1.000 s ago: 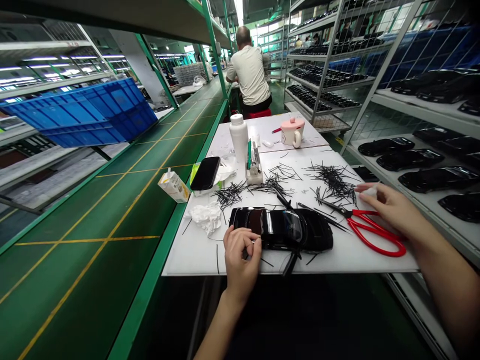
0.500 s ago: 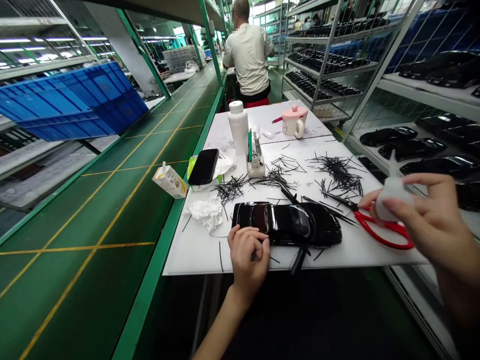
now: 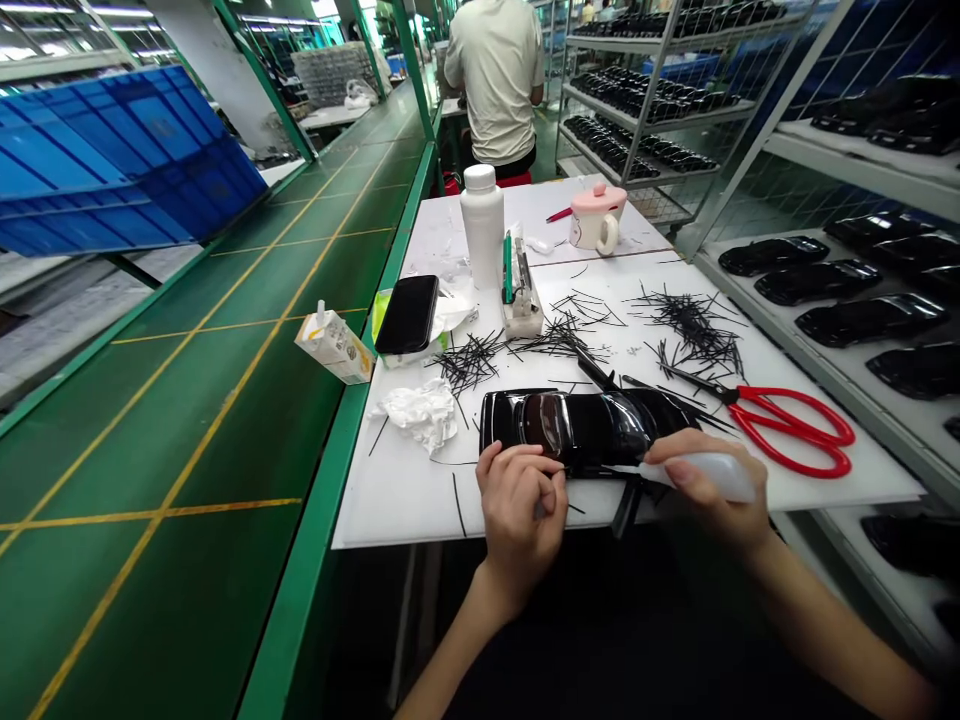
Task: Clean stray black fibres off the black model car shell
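A glossy black model car (image 3: 585, 420) lies on the white table top. Curled against its near side is my left hand (image 3: 521, 500), fingertips pinched together by the car's edge; whatever thin thing they grip is too small to make out. My right hand (image 3: 712, 495) is wrapped round a small translucent squeeze bottle (image 3: 724, 474) with a fine nozzle. The bottle lies almost level, its tip pointing left along the car's near side, close to my left fingertips. Red-handled scissors (image 3: 795, 430) rest to the right of the car. Thin black strips (image 3: 694, 325) lie in heaps behind it.
Crumpled tissue (image 3: 424, 412), a phone (image 3: 409, 315), a drink carton (image 3: 335, 345), a white bottle (image 3: 482, 225) and a lidded mug (image 3: 598, 215) stand around the table. A green conveyor (image 3: 225, 390) runs along the left. Racks of black cars (image 3: 870, 315) line the right. A person (image 3: 495, 80) sits ahead.
My right hand has come left and down from above the scissors, tipping the squeeze bottle from upright to nearly level beside the car. My left hand stays at the car's near side.
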